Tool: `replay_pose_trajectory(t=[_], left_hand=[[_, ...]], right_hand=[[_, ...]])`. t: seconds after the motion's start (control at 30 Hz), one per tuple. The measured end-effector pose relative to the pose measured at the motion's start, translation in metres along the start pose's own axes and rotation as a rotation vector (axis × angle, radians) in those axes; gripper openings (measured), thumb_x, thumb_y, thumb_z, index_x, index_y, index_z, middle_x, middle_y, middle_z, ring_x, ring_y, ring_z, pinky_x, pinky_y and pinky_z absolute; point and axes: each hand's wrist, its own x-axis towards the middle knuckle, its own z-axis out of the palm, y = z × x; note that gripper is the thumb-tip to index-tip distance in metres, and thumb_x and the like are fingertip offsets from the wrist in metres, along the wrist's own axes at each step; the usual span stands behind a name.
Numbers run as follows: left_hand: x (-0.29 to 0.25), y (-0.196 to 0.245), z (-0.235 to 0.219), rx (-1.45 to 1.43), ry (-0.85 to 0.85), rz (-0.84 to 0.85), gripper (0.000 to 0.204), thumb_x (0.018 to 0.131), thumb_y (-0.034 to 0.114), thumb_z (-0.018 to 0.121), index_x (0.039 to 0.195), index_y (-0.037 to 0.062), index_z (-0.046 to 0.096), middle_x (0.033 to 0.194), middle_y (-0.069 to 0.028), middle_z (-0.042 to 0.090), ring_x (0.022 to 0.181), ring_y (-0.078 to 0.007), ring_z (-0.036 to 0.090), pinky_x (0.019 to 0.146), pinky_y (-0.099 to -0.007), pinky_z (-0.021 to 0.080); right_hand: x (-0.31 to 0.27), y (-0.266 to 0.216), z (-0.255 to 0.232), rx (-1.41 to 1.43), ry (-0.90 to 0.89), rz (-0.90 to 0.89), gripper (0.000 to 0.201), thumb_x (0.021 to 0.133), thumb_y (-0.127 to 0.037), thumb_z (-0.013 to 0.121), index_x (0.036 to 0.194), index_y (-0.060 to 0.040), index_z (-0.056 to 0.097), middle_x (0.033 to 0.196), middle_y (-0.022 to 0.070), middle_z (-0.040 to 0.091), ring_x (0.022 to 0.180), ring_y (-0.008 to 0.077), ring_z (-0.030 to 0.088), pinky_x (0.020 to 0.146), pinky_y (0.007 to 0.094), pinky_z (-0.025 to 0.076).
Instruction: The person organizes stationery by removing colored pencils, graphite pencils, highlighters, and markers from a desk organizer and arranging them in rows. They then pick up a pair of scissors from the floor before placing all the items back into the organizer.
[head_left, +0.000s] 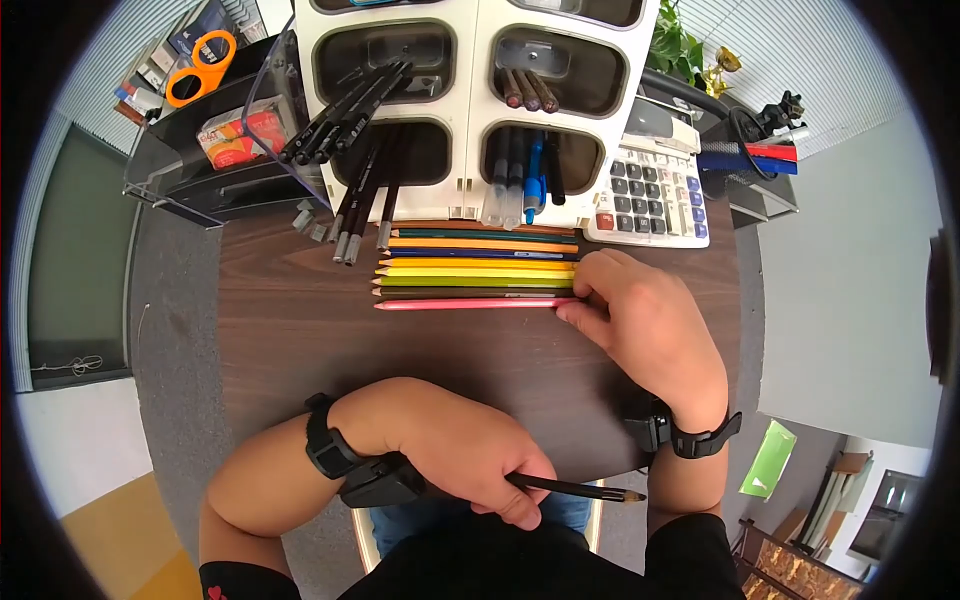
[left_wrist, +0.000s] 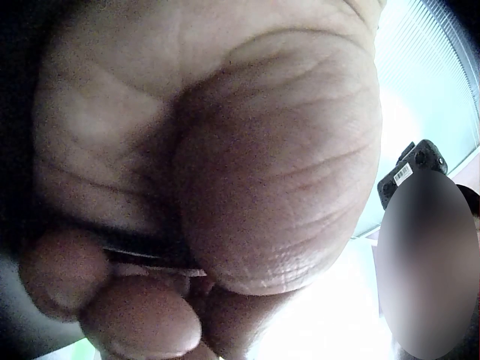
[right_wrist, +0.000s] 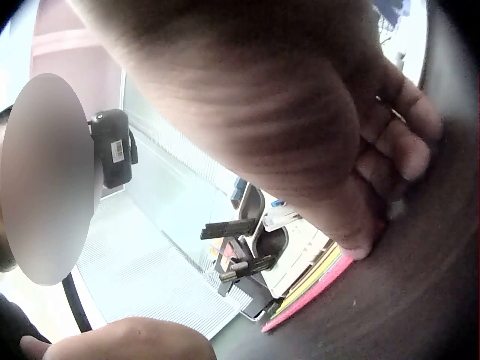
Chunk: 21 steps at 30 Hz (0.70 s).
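Note:
Several coloured pencils lie side by side on the table, tips to the left; the nearest is a pink pencil (head_left: 470, 304), also visible in the right wrist view as a pink strip (right_wrist: 309, 300). My right hand (head_left: 655, 320) pinches the right end of the pink pencil between thumb and fingers, at the row's right ends. Low in the head view, my left hand (head_left: 475, 460) has its fingers curled round a dark pencil (head_left: 580, 489), whose bare wooden tip points right. In the left wrist view the curled fingers (left_wrist: 142, 315) hide most of that pencil.
Behind the row stands a white organizer (head_left: 466, 120) holding dark pencils, pens and markers. A calculator (head_left: 650, 195) is at its right. Small grey pieces (head_left: 310, 222) lie at its left, near a black rack (head_left: 180, 180) with orange-handled scissors (head_left: 203, 68).

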Motion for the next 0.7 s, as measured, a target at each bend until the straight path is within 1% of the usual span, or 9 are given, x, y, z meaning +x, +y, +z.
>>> replay_pose_trajectory(t=[0.07, 0.13, 0.27, 0.33, 0.43, 0.7], left_hand=[[0.0002, -0.0012, 0.0, 0.002, -0.001, 0.0, 0.039, 0.103, 0.041, 0.058, 0.1, 0.0018, 0.063, 0.081, -0.0085, 0.063, 0.076, -0.0187, 0.057, 0.073, -0.035, 0.047], [0.0011, -0.0038, 0.0014, -0.003, 0.012, 0.021, 0.039, 0.103, 0.041, 0.058, 0.1, 0.0019, 0.063, 0.08, -0.0084, 0.063, 0.076, -0.0183, 0.056, 0.073, -0.0352, 0.047], [0.0003, -0.0023, 0.0001, 0.001, 0.009, 0.017, 0.039, 0.103, 0.041, 0.058, 0.1, 0.0019, 0.063, 0.08, -0.0085, 0.063, 0.076, -0.0183, 0.056, 0.073, -0.0355, 0.047], [0.0001, -0.0013, -0.0002, -0.006, -0.002, 0.009, 0.039, 0.103, 0.041, 0.058, 0.101, 0.0019, 0.063, 0.08, -0.0084, 0.063, 0.076, -0.0183, 0.057, 0.073, -0.0356, 0.047], [0.001, -0.0022, -0.0001, 0.001, 0.009, -0.005, 0.039, 0.102, 0.041, 0.059, 0.101, 0.0021, 0.063, 0.079, -0.0079, 0.063, 0.076, -0.0179, 0.057, 0.072, -0.0354, 0.047], [-0.0007, 0.0033, -0.0029, -0.01, 0.0, 0.004, 0.037, 0.102, 0.04, 0.059, 0.1, 0.0036, 0.063, 0.075, -0.0041, 0.062, 0.072, -0.0147, 0.057, 0.07, -0.0333, 0.047]], right_hand=[[-0.0004, 0.0024, -0.0026, 0.016, 0.001, 0.008, 0.021, 0.081, -0.01, 0.076, 0.088, -0.0024, 0.058, 0.083, 0.0143, 0.062, 0.074, 0.0346, 0.063, 0.064, 0.043, 0.048], [-0.0005, 0.0043, -0.004, 0.047, 0.01, -0.002, 0.019, 0.085, -0.014, 0.072, 0.089, -0.0033, 0.057, 0.085, 0.0161, 0.061, 0.081, 0.0393, 0.063, 0.07, 0.0486, 0.049], [0.0015, 0.0037, -0.0037, 0.047, -0.004, -0.03, 0.018, 0.084, -0.012, 0.072, 0.091, -0.0034, 0.058, 0.086, 0.0152, 0.06, 0.081, 0.0388, 0.062, 0.07, 0.0482, 0.048], [0.0023, 0.0055, -0.001, 0.119, 0.012, -0.088, 0.015, 0.084, -0.01, 0.072, 0.09, -0.0037, 0.06, 0.085, 0.0141, 0.06, 0.079, 0.0382, 0.062, 0.069, 0.0477, 0.048], [0.0044, 0.0033, 0.0005, 0.111, 0.021, -0.132, 0.012, 0.084, -0.009, 0.071, 0.089, -0.0037, 0.061, 0.085, 0.0135, 0.059, 0.078, 0.0379, 0.061, 0.069, 0.0473, 0.048], [0.0046, 0.0044, 0.0022, 0.078, 0.035, -0.123, 0.01, 0.084, -0.007, 0.071, 0.089, -0.0039, 0.062, 0.085, 0.0132, 0.059, 0.078, 0.0377, 0.061, 0.069, 0.0469, 0.048]])
